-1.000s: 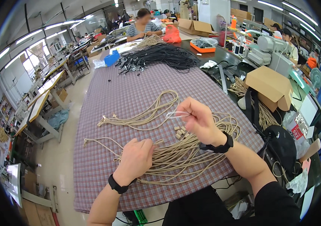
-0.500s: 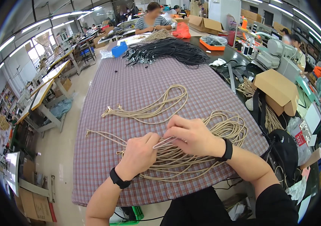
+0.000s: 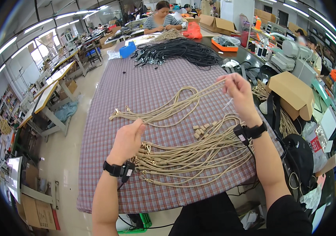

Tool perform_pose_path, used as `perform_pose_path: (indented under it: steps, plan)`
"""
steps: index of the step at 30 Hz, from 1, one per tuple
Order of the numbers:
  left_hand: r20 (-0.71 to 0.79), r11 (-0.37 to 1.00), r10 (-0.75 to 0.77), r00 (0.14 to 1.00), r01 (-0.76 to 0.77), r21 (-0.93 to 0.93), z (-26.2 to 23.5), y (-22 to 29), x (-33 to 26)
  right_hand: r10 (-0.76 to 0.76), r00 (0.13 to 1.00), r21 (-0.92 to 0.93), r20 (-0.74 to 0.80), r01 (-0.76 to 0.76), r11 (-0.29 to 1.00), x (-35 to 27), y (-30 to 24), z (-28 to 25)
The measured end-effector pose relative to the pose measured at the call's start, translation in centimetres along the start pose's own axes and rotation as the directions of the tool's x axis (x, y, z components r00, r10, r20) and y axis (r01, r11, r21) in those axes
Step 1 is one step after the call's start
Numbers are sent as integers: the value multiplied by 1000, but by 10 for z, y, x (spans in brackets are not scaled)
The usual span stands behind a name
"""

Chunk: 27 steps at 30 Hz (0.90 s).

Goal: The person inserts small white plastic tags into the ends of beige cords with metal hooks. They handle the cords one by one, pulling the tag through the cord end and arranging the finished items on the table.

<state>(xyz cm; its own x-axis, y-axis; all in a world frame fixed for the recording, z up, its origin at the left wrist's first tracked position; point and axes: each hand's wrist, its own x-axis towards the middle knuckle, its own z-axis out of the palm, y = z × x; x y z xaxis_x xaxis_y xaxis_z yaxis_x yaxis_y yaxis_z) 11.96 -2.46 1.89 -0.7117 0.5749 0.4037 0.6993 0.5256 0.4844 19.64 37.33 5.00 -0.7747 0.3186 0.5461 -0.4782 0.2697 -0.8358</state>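
Observation:
A beige cord [image 3: 212, 87] is stretched slantwise above the table between my two hands. My left hand [image 3: 126, 142] pinches its lower end between thumb and fingers. Farther off and to the right, my right hand [image 3: 239, 94] grips the other end with closed fingers. A thin whitish strand hangs below the right hand. Under the stretched cord lies a looped bunch of beige cords [image 3: 189, 91] with brass-coloured clasps at its left end. Nearer me spreads a bigger bundle of beige cords [image 3: 199, 167], its metal clasps close to my left wrist. Several small beige blocks [image 3: 203, 129] sit beside that bundle.
A plaid cloth [image 3: 109, 94] covers the table. At its far end lie a heap of black cords [image 3: 180, 51] and a blue box [image 3: 127, 49]; a person [image 3: 162, 21] sits beyond. To the right, a cardboard box [image 3: 292, 94], black bags and machines crowd another bench.
My hands have parted: the right rose away to the far right, the left shifted slightly left. Cord now stretches between them, and the small beige blocks have come into sight.

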Motion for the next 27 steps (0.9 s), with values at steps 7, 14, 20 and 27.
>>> perform_pose_path:
  steps: [7,14,20,27]
  plan:
    - [72,1000,-4,997,4,-6,4,-5,0,175,983,416,-45,-141,898,5,14,-16]
    - [93,992,-97,991,104,-72,-1,1,-1,121,972,195,-203,-81,978,5,9,-15]
    - [6,999,-10,1000,9,44,-3,3,0,44,950,170,-308,10,985,11,19,-29]
    - [44,976,82,996,-90,200,-8,2,-4,-85,917,-72,-391,61,995,18,29,-49]
